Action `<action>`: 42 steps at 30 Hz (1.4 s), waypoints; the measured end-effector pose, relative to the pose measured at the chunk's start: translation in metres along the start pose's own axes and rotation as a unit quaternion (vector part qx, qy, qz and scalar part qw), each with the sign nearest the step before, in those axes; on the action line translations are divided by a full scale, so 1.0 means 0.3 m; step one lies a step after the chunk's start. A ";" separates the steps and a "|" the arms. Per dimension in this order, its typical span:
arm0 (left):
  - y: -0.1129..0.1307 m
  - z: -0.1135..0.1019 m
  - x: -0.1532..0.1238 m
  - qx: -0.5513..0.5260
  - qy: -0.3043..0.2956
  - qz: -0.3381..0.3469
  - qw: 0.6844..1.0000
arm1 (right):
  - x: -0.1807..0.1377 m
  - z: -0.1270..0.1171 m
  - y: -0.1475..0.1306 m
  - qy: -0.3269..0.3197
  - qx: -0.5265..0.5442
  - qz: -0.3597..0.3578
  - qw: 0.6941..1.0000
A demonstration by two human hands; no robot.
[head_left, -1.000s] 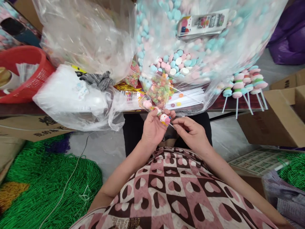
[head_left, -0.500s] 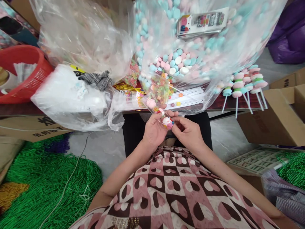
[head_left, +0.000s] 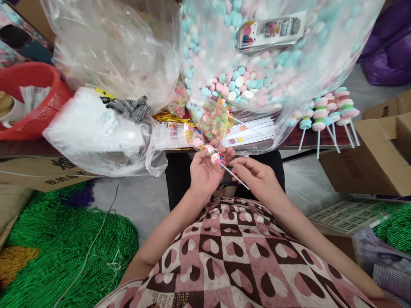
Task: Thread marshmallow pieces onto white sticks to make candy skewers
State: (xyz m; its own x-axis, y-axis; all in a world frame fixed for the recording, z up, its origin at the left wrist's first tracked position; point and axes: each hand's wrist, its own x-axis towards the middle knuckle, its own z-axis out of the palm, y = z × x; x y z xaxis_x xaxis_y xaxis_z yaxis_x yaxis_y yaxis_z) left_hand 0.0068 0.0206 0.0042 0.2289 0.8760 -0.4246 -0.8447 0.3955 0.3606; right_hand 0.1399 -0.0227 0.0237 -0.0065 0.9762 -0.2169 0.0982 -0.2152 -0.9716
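My left hand [head_left: 205,171] is closed around a thin white stick threaded with small candies [head_left: 215,157], pink, white and multicoloured, held just below the table edge. My right hand [head_left: 257,177] sits close beside it, its fingers pinched on the bare lower end of the stick [head_left: 237,179]. A small clear bag of mixed coloured candies [head_left: 212,119] lies just above my hands on the table. Behind it a large clear bag [head_left: 257,64] holds many pink, blue and white marshmallow discs.
Finished marshmallow skewers [head_left: 330,113] hang over the table edge at the right. Cardboard boxes [head_left: 379,154] stand at the right, a red basket [head_left: 38,102] at the left, crumpled clear bags [head_left: 109,64] beside it. Green netting [head_left: 64,248] covers the floor at the left.
The pink-and-white candy has slid further up the stick toward my left hand. My right hand has drawn back down to the stick's bare end.
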 end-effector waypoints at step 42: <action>0.037 0.008 -0.025 0.044 -0.059 0.051 0.996 | -0.013 0.031 0.051 -0.141 0.290 0.170 0.931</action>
State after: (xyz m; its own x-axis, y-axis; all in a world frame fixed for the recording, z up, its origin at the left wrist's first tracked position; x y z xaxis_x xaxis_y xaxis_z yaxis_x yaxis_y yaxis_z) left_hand -0.0031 0.0191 0.0133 0.2030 0.9374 -0.2829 -0.8226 0.3200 0.4701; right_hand 0.1322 -0.0299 0.0089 -0.3429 0.8203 -0.4578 -0.4111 -0.5692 -0.7120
